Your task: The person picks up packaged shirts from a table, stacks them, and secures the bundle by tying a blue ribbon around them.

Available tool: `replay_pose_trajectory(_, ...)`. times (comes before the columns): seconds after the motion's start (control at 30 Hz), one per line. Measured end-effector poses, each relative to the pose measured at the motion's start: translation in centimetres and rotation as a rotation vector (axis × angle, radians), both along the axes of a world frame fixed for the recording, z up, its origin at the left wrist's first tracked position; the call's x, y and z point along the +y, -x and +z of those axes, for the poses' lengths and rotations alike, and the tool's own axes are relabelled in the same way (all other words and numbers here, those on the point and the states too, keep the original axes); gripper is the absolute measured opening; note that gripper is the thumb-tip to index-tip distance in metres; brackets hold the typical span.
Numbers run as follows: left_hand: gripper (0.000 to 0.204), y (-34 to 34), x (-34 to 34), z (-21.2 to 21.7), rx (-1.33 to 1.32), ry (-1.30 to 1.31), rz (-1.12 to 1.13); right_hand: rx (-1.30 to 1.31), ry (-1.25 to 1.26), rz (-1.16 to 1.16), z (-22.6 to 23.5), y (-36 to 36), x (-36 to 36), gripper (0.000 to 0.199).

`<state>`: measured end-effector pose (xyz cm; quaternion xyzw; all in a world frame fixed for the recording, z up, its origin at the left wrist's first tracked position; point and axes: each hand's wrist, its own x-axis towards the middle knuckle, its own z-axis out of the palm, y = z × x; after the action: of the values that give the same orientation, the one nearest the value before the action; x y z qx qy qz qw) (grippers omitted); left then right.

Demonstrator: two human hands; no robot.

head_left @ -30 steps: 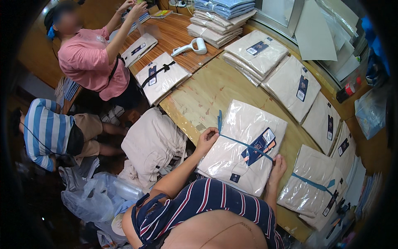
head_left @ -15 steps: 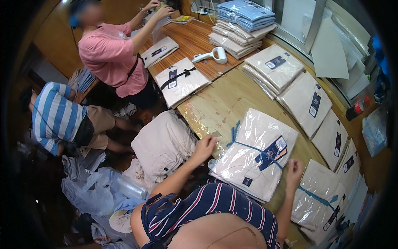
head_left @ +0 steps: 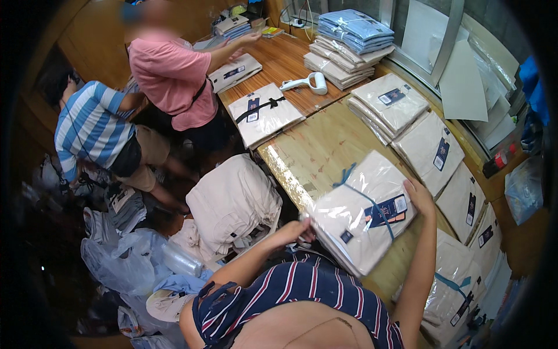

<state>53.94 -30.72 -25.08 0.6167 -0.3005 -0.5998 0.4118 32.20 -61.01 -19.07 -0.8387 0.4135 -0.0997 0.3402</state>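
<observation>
L hand (head_left: 295, 230) & R hand (head_left: 419, 196) fingers clamped on tied bundle (head_left: 361, 210), overhanging table edge (head_left: 285, 174), bare wood beyond

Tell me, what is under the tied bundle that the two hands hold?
The bundle of bagged beige garments rests on the wooden table, left hand at its near corner, right hand at its far edge. What lies directly beneath it is covered.
</observation>
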Motion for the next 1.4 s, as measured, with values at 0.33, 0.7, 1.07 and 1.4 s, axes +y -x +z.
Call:
replay_pose_trajectory(0.33, 0.070, -2.1, -3.8, 3.5, -0.193, 0.147, -0.084, -0.386, -0.627, -0.395, -4.2, 13.3, 12.3, 0.040)
replay_pose_trajectory(0.7, 0.075, -9.6, -11.6, 17.7, -0.321, 0.510, -0.210, -0.751, -0.216, -0.558, -0.9, 13.2, 12.4, 0.052)
replay_pose_trajectory(1.07, 0.074, -7.5, -11.9, 5.1, -0.190, 0.113, -0.001, -0.948, -0.548, -0.801, -1.0, 11.2, 12.1, 0.053)
replay_pose_trajectory(1.4, 0.065, 0.0, -8.3, 1.8, 0.266, 0.165, 0.023, -0.849, -0.530, -0.634, -6.0, 9.3, 17.8, 0.055)
